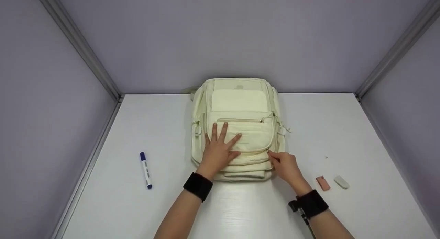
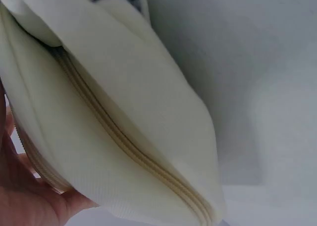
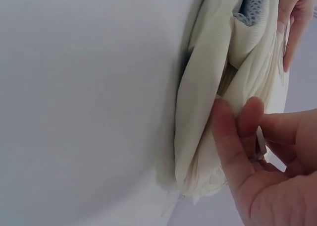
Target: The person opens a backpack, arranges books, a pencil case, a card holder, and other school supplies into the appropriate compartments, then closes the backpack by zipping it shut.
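A cream backpack [image 1: 239, 101] lies on the white table, its front pockets facing up. My left hand [image 1: 216, 155] rests on the front pocket with its fingers spread and straight. At the right end of that pocket's curved seam, my right hand [image 1: 284, 165] pinches a small zipper pull [image 1: 268, 149] between thumb and fingers. In the left wrist view a beige zipper [image 2: 116, 134] runs along the bag's lower side, and part of the left hand [image 2: 29, 201] shows at the edge. The right wrist view shows the right hand [image 3: 267, 156] with curled fingertips against the fabric.
A whiteboard marker [image 1: 146, 170] with blue ends lies left of the bag. To the right are a pink eraser-like block [image 1: 322, 183], a whitish block [image 1: 341, 182] and a tiny scrap [image 1: 326, 157]. Grey panels [image 1: 240, 33] enclose the table [image 1: 233, 211] at the back and sides.
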The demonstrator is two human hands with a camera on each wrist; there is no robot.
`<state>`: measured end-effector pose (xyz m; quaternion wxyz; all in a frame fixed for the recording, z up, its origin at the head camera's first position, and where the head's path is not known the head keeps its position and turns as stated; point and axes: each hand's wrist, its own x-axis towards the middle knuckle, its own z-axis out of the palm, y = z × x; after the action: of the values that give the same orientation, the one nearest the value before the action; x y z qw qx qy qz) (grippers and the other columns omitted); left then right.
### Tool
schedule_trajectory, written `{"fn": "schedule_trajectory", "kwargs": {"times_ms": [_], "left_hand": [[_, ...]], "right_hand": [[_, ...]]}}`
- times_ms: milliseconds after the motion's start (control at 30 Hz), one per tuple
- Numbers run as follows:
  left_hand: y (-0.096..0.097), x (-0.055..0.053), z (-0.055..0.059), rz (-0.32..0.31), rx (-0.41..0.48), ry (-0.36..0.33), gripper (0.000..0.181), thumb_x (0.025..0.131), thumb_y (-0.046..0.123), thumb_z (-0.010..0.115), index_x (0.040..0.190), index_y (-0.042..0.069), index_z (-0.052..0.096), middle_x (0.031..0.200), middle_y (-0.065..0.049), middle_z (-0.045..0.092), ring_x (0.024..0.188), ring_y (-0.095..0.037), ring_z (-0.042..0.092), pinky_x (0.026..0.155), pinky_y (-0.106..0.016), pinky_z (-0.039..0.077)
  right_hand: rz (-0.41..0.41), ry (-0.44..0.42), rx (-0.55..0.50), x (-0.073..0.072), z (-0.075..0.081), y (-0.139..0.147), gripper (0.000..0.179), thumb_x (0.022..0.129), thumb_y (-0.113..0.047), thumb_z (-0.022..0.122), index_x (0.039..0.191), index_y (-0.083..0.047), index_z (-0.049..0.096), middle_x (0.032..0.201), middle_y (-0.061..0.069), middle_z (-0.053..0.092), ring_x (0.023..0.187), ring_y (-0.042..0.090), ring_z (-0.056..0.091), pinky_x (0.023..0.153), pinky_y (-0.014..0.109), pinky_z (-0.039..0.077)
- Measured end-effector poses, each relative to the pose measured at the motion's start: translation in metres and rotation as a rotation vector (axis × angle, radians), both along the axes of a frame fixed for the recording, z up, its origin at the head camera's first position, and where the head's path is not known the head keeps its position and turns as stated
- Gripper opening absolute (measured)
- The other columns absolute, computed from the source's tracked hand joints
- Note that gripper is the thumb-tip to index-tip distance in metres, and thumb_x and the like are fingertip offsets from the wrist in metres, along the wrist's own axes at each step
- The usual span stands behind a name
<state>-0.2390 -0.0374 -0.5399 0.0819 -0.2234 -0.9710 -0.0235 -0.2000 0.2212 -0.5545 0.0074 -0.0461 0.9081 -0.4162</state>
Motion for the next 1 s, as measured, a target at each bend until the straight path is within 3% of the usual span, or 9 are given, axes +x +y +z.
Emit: {"fn": "schedule_trajectory", "kwargs": {"times_ms": [200, 433, 633, 833, 1000], "left_hand": [[0.007, -0.001, 0.006, 0.029, -0.031, -0.044, 0.066, 0.094, 0.067, 0.044, 0.153, 0.043, 0.028, 0.162, -0.019, 0.006, 0.142, -0.054, 0.003, 0.101, -0.068, 0.031], [0.008, 0.001, 0.009, 0.017, -0.025, -0.032, 0.072, 0.09, 0.073, 0.044, 0.153, 0.042, 0.03, 0.161, -0.02, 0.009, 0.141, -0.054, 0.007, 0.084, -0.05, 0.053], [0.01, 0.0, 0.015, 0.023, 0.0, -0.074, 0.076, 0.087, 0.075, 0.047, 0.152, 0.04, 0.032, 0.161, -0.021, 0.008, 0.142, -0.054, 0.007, 0.078, -0.043, 0.056], [0.011, 0.001, 0.016, 0.04, 0.0, -0.121, 0.082, 0.083, 0.079, 0.049, 0.153, 0.04, 0.03, 0.162, -0.02, 0.004, 0.142, -0.053, 0.002, 0.084, -0.045, 0.054], [0.011, 0.002, 0.013, 0.042, -0.006, -0.109, 0.087, 0.081, 0.082, 0.049, 0.154, 0.04, 0.027, 0.162, -0.02, 0.001, 0.143, -0.052, -0.001, 0.087, -0.047, 0.052]], "right_hand": [[0.048, -0.026, 0.059, -0.009, 0.009, 0.007, 0.028, 0.097, -0.004, 0.06, 0.124, 0.003, 0.065, 0.08, 0.011, 0.068, 0.057, 0.014, 0.056, 0.048, 0.024, 0.043], [0.019, 0.026, 0.033, 0.004, 0.016, -0.001, 0.028, 0.096, -0.006, 0.061, 0.121, 0.007, 0.065, 0.072, 0.008, 0.067, 0.051, 0.009, 0.051, 0.044, 0.023, 0.04], [-0.005, 0.0, -0.06, 0.016, 0.023, -0.014, 0.026, 0.096, -0.006, 0.062, 0.119, 0.005, 0.067, 0.066, 0.006, 0.065, 0.05, 0.011, 0.053, 0.043, 0.023, 0.04], [-0.027, -0.092, -0.267, 0.02, 0.024, -0.033, 0.025, 0.096, -0.003, 0.062, 0.118, 0.006, 0.067, 0.071, 0.008, 0.066, 0.055, 0.016, 0.058, 0.048, 0.025, 0.046], [-0.017, -0.198, -0.485, 0.021, 0.024, -0.054, 0.027, 0.097, -0.002, 0.06, 0.121, 0.008, 0.065, 0.075, 0.014, 0.066, 0.057, 0.015, 0.057, 0.052, 0.025, 0.049]]}}
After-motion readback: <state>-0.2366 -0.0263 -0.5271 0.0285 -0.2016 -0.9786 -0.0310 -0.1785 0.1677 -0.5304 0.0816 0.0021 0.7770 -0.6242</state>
